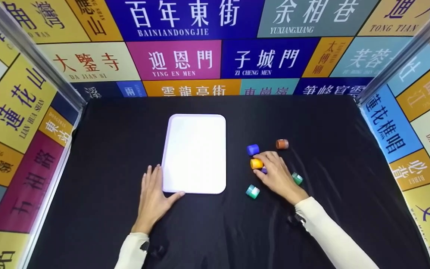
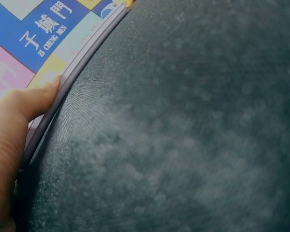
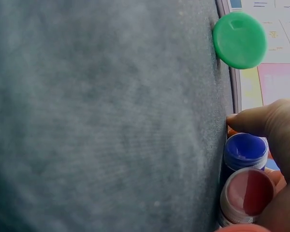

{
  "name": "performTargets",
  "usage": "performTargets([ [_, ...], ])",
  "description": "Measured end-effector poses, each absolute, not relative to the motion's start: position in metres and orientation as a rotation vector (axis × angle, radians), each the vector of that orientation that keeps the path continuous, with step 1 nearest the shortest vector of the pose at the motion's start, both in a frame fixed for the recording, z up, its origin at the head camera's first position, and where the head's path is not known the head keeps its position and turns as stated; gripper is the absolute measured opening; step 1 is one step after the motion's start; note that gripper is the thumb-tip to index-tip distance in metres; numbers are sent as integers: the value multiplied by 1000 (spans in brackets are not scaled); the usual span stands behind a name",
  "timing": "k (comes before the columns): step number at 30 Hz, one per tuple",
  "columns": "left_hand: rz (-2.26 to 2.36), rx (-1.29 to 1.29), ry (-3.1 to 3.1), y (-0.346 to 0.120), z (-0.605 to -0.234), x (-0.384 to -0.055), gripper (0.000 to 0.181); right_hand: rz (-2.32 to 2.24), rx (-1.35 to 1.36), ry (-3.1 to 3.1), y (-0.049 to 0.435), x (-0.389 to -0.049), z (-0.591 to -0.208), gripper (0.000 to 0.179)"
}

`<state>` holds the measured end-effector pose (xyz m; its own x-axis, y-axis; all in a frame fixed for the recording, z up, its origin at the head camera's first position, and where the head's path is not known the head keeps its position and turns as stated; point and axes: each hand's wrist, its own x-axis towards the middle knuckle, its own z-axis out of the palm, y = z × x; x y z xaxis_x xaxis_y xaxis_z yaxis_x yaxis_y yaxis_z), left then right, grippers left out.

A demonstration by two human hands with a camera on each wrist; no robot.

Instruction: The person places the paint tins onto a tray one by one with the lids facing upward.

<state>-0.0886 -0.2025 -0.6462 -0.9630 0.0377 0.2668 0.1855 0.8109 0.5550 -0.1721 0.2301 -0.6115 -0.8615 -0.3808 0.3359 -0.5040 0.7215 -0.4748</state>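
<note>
A wall of colourful street-name signs (image 1: 194, 22), lettered in Chinese characters and Latin script, encloses a black-covered worktop (image 1: 103, 157) between slanting metal posts (image 1: 405, 61). Left of centre on the worktop lies a white rectangular board (image 1: 196, 155) with rounded corners, its glossy face mirroring the signs in the left wrist view. A person in cream sleeves (image 1: 334, 231) reaches in from the near side. The left hand (image 1: 153, 198) is spread at the board's near left corner, straight fingers laid along the left edge and thumb against the near edge. To the board's right, the right hand (image 1: 276, 175) pinches an orange-yellow jar (image 1: 256, 163) between thumb and fingers. Other small jars surround it: a blue jar (image 1: 253, 150) just beyond the pinched one, a brown jar (image 1: 282, 144) farther back and to the right, a teal-green jar (image 1: 252, 191) nearer the person, and a green jar (image 1: 298, 178) partly hidden beside the wrist. A dark-red-lidded jar (image 3: 246, 193) shows near the palm in the right wrist view. Least visible from above is a violet-blue jar (image 1: 264, 170), mostly covered by the right hand.
</note>
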Motion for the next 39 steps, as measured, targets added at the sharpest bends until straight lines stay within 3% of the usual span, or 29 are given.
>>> performTargets([
  [10, -853, -173, -2760, -203, -643, -92, 121, 890, 702, -2686, 224, -176, -605, 40],
  [21, -855, -159, -2789, -201, -645, -90, 122, 859, 635, -2665, 203, -175, -591, 42],
  [39, -849, -150, -2762, -202, -647, -89, 122, 914, 859, -2628, 146, -186, -585, 35],
])
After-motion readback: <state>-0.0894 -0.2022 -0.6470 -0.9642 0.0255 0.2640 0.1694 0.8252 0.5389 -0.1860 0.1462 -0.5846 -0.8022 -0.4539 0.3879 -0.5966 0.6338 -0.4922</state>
